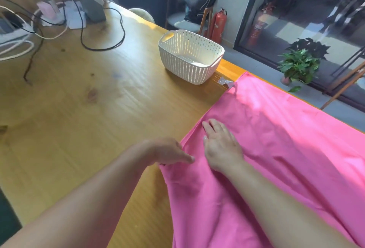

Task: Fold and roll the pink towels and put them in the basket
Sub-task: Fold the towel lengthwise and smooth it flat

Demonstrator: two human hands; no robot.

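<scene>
A large pink towel (276, 139) lies spread over the right part of the wooden table (88, 99), hanging off the near edge. My right hand (221, 145) rests flat on it near its left edge, fingers straight. My left hand (169, 153) is at that left edge, its thumb on top of the cloth and the other fingers hidden beneath the hand, so it seems to pinch the edge. A white slotted basket (190, 56) stands farther back near the table's far edge, holding no towels.
Cables (102, 36), a grey device (91, 1) and small items clutter the table's far left corner. Beyond the table stand chairs, a backpack, red fire extinguishers (218, 25) and a potted plant (298, 66) on the floor by a glass wall.
</scene>
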